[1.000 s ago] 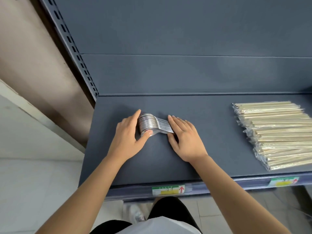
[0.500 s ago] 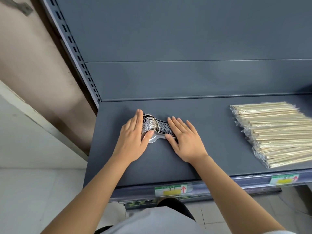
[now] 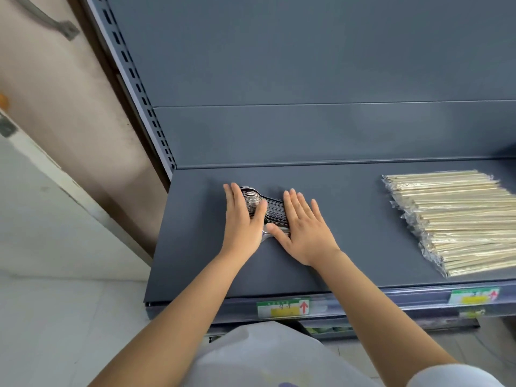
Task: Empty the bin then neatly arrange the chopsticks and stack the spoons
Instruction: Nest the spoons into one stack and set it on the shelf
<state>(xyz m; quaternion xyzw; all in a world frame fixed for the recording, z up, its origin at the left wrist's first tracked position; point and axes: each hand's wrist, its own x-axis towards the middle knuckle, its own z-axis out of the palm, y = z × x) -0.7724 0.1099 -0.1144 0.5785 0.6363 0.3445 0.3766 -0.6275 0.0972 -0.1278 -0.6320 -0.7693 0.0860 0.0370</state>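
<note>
A stack of metal spoons (image 3: pixel 275 210) lies on its side on the left part of the grey shelf (image 3: pixel 349 247). My left hand (image 3: pixel 241 227) presses straight fingers against the bowl end, its thumb resting over the bowls. Over the handle end lies my right hand (image 3: pixel 304 227), flat, with its thumb touching the nearest handle. A neat pile of plastic-wrapped wooden chopsticks (image 3: pixel 458 219) covers the shelf's right side, well apart from both hands. No bin is in view.
The shelf's grey back panel rises just behind the spoons. A slotted upright post (image 3: pixel 134 79) marks the left end. Price labels (image 3: pixel 283 307) sit on the front edge. Bare shelf lies between the spoons and the chopsticks.
Both hands have straightened and flattened against the spoon stack, which stays in the same spot. The view has tilted slightly, showing more of the back panel.
</note>
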